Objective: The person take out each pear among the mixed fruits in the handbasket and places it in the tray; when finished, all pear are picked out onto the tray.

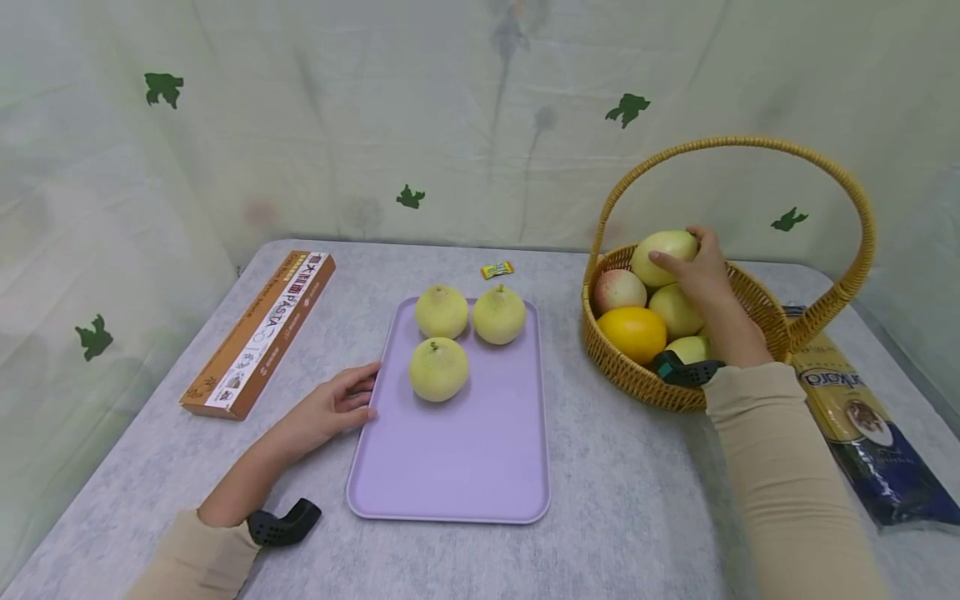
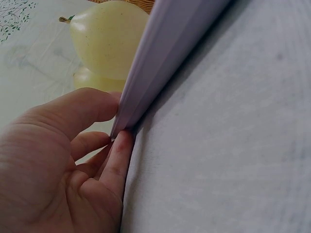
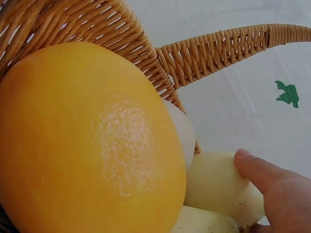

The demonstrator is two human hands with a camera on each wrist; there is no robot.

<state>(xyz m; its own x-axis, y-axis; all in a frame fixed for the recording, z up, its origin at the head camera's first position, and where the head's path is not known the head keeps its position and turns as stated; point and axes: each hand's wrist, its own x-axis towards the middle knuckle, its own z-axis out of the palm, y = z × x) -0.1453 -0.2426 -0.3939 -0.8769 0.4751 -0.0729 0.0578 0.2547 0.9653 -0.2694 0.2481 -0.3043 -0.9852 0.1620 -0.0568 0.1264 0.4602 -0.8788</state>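
Observation:
My right hand [image 1: 701, 271] grips a pale yellow-green fruit [image 1: 663, 257] at the top of the wicker basket [image 1: 637, 383]; in the right wrist view the thumb lies on that fruit [image 3: 218, 182]. Around it in the basket are a pinkish fruit [image 1: 620, 292], a yellow-orange fruit [image 1: 632, 334] and more pale green ones. My left hand [image 1: 322, 417] is at the left edge of the purple tray [image 1: 457, 475], thumb and fingertips touching its rim [image 2: 146, 68] in the left wrist view. Several pale green fruits [image 1: 438, 369] sit toward the tray's back.
A brown pasta box [image 1: 258, 333] lies at the left of the table. Behind the tray is a small yellow wrapped candy [image 1: 497, 270]. A blue and gold packet [image 1: 870, 425] lies right of the basket, whose tall handle [image 1: 735, 143] arches above my right hand.

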